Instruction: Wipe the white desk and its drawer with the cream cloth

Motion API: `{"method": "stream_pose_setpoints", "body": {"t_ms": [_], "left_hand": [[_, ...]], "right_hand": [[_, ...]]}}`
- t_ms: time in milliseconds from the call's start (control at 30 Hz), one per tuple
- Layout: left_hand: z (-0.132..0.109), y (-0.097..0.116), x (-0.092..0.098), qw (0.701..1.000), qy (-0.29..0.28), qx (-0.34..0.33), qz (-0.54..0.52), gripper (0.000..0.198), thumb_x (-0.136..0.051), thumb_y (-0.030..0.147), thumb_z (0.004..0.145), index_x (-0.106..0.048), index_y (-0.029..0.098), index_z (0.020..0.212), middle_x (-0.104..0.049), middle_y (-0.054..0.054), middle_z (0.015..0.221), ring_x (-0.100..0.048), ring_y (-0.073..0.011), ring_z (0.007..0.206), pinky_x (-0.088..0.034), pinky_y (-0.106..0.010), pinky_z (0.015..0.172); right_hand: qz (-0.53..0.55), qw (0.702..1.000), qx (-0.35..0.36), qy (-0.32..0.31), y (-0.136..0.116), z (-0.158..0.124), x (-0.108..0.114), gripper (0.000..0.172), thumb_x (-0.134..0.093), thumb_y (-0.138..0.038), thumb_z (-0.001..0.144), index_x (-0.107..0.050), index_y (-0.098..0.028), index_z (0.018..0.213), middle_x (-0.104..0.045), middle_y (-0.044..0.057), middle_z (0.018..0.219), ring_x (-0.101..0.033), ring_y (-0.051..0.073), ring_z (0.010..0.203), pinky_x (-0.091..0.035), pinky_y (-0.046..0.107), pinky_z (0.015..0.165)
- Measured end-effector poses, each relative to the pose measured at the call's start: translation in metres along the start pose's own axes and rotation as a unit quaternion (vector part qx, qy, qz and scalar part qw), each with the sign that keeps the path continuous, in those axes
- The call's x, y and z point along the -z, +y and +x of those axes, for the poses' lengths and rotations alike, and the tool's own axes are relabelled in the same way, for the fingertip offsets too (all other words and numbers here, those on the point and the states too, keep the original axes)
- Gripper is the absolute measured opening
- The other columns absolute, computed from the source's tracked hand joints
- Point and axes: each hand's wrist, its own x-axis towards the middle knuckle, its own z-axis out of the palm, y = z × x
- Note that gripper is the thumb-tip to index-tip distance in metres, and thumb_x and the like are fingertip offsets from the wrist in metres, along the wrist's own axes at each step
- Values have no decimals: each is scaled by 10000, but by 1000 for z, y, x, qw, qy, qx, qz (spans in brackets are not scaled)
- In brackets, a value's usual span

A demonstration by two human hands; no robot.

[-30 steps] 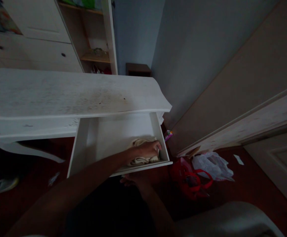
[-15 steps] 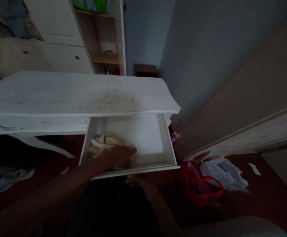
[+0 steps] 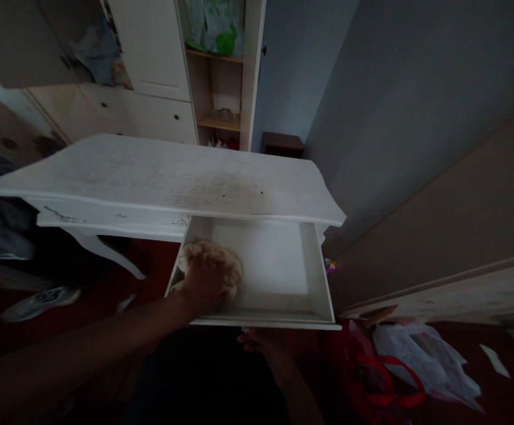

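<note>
A white drawer (image 3: pixel 323 295) stands pulled out from a white desk (image 3: pixel 150 168). Inside it, at the left, lies a bunched beige cloth (image 3: pixel 232 268). My left hand (image 3: pixel 204 284) presses down on this cloth with its fingers closed into the folds; the fingertips are partly hidden. Just below the drawer's front edge is my right hand (image 3: pixel 261 342), dim, with its fingers curled at a small pale drawer knob (image 3: pixel 244 330). The drawer's right part shows its bare white bottom. Dark smudges mark the desk top.
A red bag (image 3: pixel 385 378) and a white plastic bag (image 3: pixel 429 360) lie on the floor at right. A shoe (image 3: pixel 39 304) is at left. Behind the desk stand a white cabinet (image 3: pixel 161 53) with open shelves and a brown box-like piece (image 3: pixel 283 143). A wall runs along the right.
My left hand has moved left within the drawer, bunching the cloth toward the drawer's left side. The view has shifted, so the desk sits lower and farther right. My right hand stays at the drawer front.
</note>
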Motion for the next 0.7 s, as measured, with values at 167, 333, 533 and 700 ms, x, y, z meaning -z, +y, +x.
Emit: {"method": "stream_pose_setpoints", "body": {"t_ms": [167,333,533,700], "left_hand": [[29,-1,-19,999,3,-24,-37,349,-476,237,884,-702,57,1080,-694,-256,1071,-626,-386,995,-376,-534,893],[58,-10,-28,995,67,28,-75,374,-516,300,880,-700,56,1096,-661,-285,1133,-549,-432,1131,-340,-554,963],[98,-28,-26,984,84,125,-95,650,-480,427,886,-512,-68,1307,-463,-353,1387,-368,-449,1329,-420,-491,937],[114,-26,-23,978,92,156,-107,584,-452,412,887,-558,-29,1255,-504,-311,1352,-443,-432,1259,-407,-504,963]], "right_hand": [[-9,1000,12,-7,-1,-1,2,453,-848,-558,556,-775,-181,798,-763,85,806,-682,217,703,-492,353,700],[-18,1000,12,6,3,-1,3,436,-834,-554,585,-770,-177,793,-765,90,809,-690,232,735,-509,373,730],[-11,1000,14,17,0,-5,1,425,-856,-535,560,-764,-181,777,-763,89,804,-700,249,755,-520,391,740],[0,1000,5,17,0,-3,1,438,-865,-534,536,-771,-181,776,-765,91,807,-700,247,755,-517,389,745]]}}
